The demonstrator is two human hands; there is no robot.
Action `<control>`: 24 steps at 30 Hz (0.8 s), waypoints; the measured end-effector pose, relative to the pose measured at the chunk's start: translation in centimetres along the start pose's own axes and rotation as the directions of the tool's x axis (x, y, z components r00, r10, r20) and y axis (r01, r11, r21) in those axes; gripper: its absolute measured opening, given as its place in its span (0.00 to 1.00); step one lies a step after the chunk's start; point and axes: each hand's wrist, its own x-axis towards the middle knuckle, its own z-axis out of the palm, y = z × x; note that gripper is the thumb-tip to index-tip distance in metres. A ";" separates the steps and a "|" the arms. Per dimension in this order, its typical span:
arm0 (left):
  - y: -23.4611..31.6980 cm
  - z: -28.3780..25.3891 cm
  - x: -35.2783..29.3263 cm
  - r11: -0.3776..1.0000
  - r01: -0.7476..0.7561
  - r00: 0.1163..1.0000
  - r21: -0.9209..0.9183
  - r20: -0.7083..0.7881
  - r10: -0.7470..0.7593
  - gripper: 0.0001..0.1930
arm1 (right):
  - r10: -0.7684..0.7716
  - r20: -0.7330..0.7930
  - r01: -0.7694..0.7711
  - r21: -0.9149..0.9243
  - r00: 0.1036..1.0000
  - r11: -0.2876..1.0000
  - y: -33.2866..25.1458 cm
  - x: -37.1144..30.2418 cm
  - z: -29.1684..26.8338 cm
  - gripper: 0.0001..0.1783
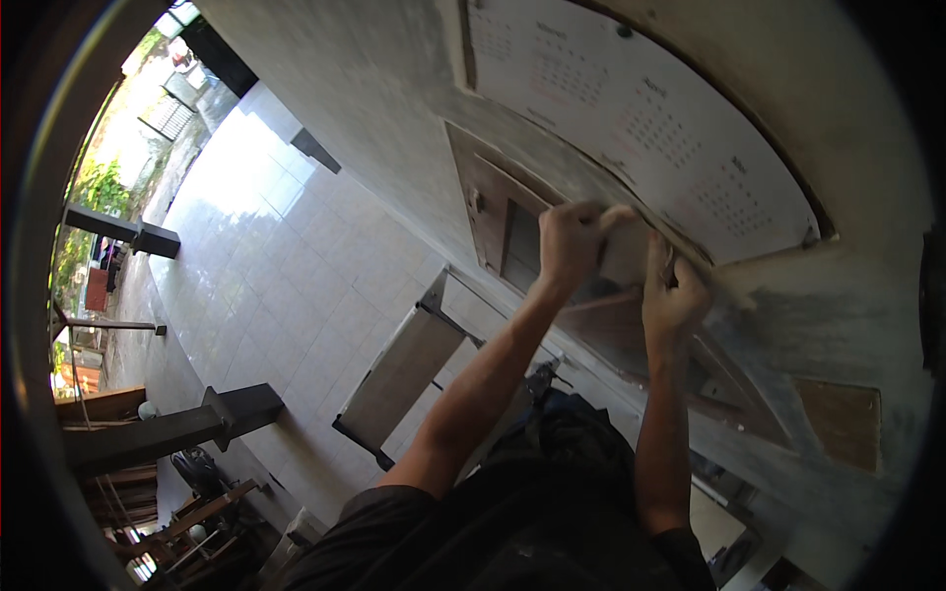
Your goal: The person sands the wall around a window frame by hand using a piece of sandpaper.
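Note:
Both my hands are raised in front of the wall, just below a large white calendar sheet [631, 94]. Between them is a small beige sheet [624, 253]; whether it is paper, cloth or something else is not clear. My left hand [570, 246] pinches its left side, fingers curled. My right hand [676, 294] grips the other side, with the thumb and a finger pointing up along it. Behind and below the hands is a brown wooden frame [488, 212] with darker panels, set against the wall and partly hidden by my arms.
A low table with a pale top [402, 360] stands on the tiled floor [296, 266] to my left. Dark posts [177, 433] rise farther left, near stacked wood. A brown square panel [840, 424] is on the wall at right.

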 end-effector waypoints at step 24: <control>-5.0 1.7 -14.1 0.999 -0.005 0.965 -0.053 0.262 0.019 0.37 | 0.148 0.453 -0.223 0.116 0.879 0.968 3.0 -9.3 -2.7 0.13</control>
